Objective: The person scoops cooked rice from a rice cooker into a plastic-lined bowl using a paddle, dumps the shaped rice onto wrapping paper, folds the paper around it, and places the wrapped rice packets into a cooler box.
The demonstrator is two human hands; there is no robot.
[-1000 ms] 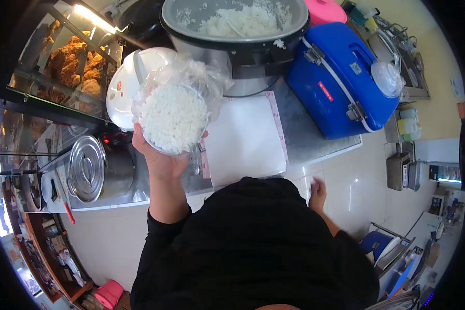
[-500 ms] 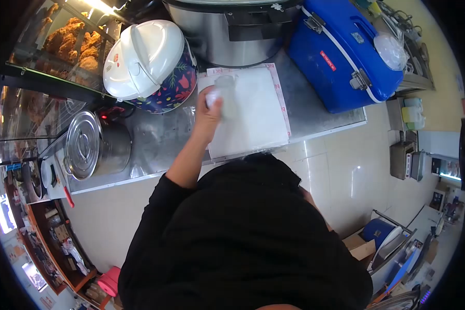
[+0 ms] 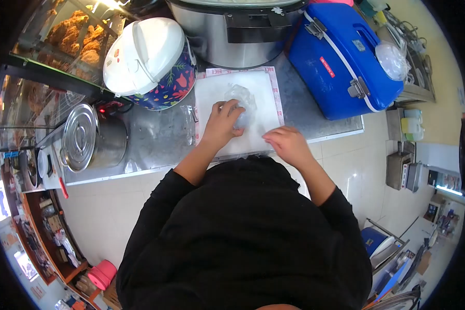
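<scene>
My left hand [image 3: 221, 125] curls its fingers around a clear plastic bag [image 3: 241, 101] with a pale rounded lump in its lower part. The bag's crumpled top spreads away from me, over a stack of white paper sheets [image 3: 207, 93]. Just right of the stack's near corner is my right hand [image 3: 290, 145]. Its fingertips are pressed together, and whatever they pinch, if anything, is too small to make out. Red-printed paper [image 3: 280, 101] shows along the stack's far and right edges.
On the metal counter [image 3: 152, 134] stand a flowered rice container [image 3: 173, 82], a lidded steel pot [image 3: 111, 139], a large steel cooker [image 3: 206, 39] and a blue cooler box [image 3: 325, 62]. A glass case with fried chicken [image 3: 72, 28] is at far left.
My left hand has moved toward me and slightly right, bringing the bag down over the paper. My right hand has come up from beside my body to the paper's right corner.
</scene>
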